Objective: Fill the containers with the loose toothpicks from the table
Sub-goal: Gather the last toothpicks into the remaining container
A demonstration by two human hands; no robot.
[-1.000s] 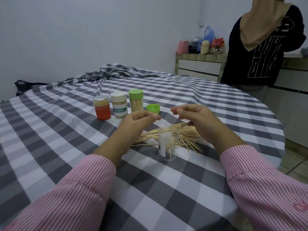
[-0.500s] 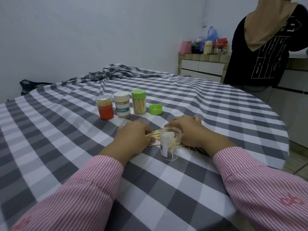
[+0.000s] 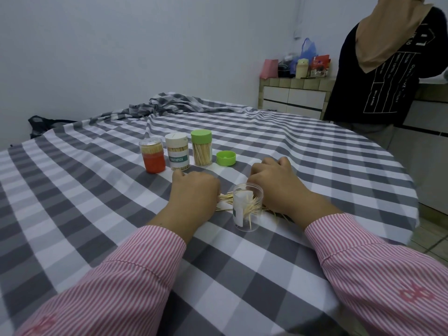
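Note:
A pile of loose toothpicks (image 3: 225, 198) lies on the checked tablecloth (image 3: 97, 202), mostly hidden under my hands. My left hand (image 3: 194, 192) lies knuckles-up on the pile's left end, fingers curled down into it. My right hand (image 3: 276, 183) covers the right end the same way. Between my wrists stands a clear open container (image 3: 247, 214) holding a few slanted toothpicks. Behind my hands stand three filled containers: an orange one (image 3: 152, 155), a white-lidded one (image 3: 177, 151) and a green-lidded one (image 3: 201, 147). My fingertips are hidden.
A loose green lid (image 3: 226, 158) lies right of the filled containers. A person in a dark top (image 3: 388, 69) stands past the table's far right edge. A counter (image 3: 295, 93) with bags is at the back. The cloth bunches up at the far side (image 3: 169, 103).
Both hands were raised with pinched fingers above the clear container a second ago. They have dropped onto the toothpick pile and now cover most of it.

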